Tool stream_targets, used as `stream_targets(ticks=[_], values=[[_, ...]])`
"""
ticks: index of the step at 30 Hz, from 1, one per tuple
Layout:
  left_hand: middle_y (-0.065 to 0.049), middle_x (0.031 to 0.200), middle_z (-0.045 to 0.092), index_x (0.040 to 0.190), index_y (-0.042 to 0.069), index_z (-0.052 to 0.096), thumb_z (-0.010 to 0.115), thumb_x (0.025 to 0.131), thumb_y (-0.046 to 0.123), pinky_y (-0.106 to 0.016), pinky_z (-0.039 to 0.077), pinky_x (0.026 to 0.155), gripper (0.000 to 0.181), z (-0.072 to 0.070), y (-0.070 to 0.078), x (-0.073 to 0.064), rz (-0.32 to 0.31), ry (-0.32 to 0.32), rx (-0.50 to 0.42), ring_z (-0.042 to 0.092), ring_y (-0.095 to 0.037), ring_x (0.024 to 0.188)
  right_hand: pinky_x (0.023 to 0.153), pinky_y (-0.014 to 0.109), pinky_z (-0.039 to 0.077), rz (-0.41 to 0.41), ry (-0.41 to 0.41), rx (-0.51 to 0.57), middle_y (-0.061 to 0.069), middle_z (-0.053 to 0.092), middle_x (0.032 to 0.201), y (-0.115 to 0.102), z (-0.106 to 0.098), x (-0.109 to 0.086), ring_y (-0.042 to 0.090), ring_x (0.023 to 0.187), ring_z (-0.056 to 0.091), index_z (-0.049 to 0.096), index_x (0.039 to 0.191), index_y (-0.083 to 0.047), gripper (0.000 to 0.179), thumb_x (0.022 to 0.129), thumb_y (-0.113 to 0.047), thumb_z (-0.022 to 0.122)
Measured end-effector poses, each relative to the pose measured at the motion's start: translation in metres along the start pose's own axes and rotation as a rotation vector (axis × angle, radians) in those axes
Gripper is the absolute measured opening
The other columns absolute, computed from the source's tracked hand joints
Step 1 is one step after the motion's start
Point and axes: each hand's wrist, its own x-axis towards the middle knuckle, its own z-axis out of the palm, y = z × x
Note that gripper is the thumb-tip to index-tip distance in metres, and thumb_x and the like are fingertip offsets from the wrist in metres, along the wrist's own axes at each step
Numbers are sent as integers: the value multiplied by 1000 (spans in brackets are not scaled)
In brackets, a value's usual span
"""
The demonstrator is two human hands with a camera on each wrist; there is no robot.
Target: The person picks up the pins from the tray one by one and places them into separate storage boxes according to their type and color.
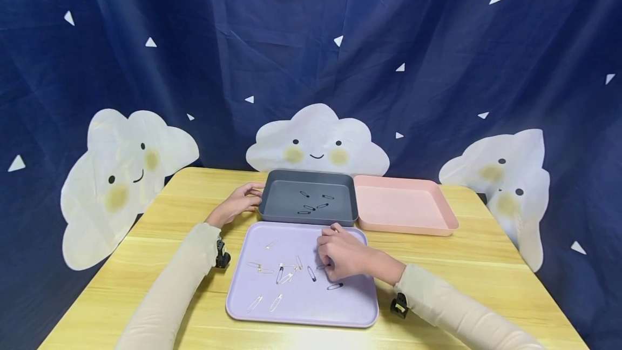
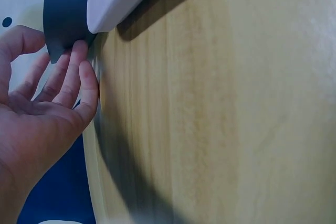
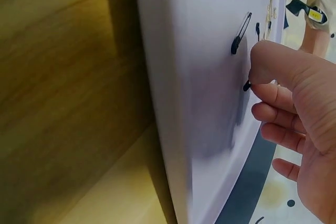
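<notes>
My right hand (image 1: 342, 253) is over the right part of the lilac tray (image 1: 311, 315). In the right wrist view its thumb and index finger pinch a black safety pin (image 3: 247, 85), mostly hidden by the fingers. Other black safety pins (image 1: 311, 273) and several gold ones (image 1: 276, 302) lie scattered on this tray. At the left side of the dark grey tray (image 1: 279, 177), my left hand (image 1: 238, 203) touches the outer wall with its fingertips, fingers loosely bent. Several black safety pins (image 1: 309, 208) lie inside the grey tray.
A pink tray (image 1: 405, 227) stands right beside the grey one, behind the lilac tray. All three sit on a wooden table (image 1: 486, 285). Behind the table hangs a dark blue curtain (image 1: 291, 26) with white clouds and triangles.
</notes>
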Motion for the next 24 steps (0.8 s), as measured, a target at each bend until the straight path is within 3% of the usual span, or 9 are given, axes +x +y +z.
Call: stream_targets(ticks=[10, 24], values=[[-26, 142, 52, 152, 5, 42, 56, 97, 3, -28, 54, 87, 57, -1, -1, 0, 16, 4, 15, 59, -32, 120, 87, 34, 37, 19, 100, -10, -14, 53, 76, 17, -11, 5, 11, 84, 43, 63, 65, -24, 14, 64, -22, 77], [-27, 142, 51, 152, 5, 42, 56, 97, 4, -27, 54, 86, 57, 0, -4, 3, 30, 3, 30, 60, -31, 118, 89, 43, 38, 155, 207, 17, -9, 57, 79, 70, -39, 30, 16, 85, 46, 65, 69, -21, 11, 70, -16, 75]])
